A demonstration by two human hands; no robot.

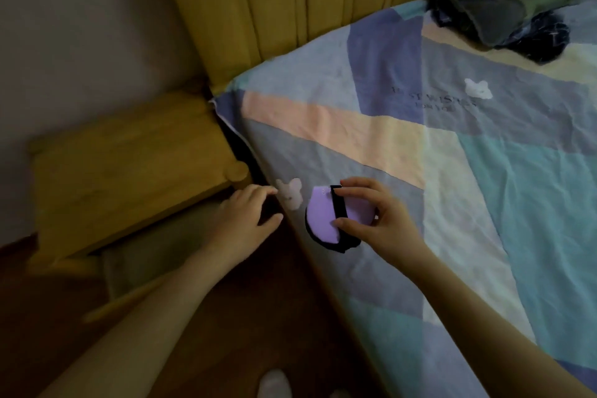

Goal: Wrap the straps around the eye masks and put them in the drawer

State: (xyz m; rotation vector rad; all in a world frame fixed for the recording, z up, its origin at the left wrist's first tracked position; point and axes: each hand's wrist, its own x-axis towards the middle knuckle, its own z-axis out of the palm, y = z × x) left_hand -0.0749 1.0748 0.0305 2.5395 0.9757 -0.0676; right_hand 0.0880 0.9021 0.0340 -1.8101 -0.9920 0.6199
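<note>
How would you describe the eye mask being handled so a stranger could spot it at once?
Start at the patchwork bedsheet and follow its near edge beside the yellow nightstand. There the right hand pinches a folded eye mask. It is lilac with a black strap across it, unlike the dark masks piled by the headboard.

Open bedspread [468,171] lies beyond and to the right of the purple eye mask [323,220], unobstructed up to the dark folded clothes [504,0] at the far corner. The yellow headboard [290,3] walls the far edge. Left of the bed, the left hand [242,220] occupies the narrow gap beside the yellow nightstand [129,165]; the open drawer [145,252] projects beneath it over the floor
</note>
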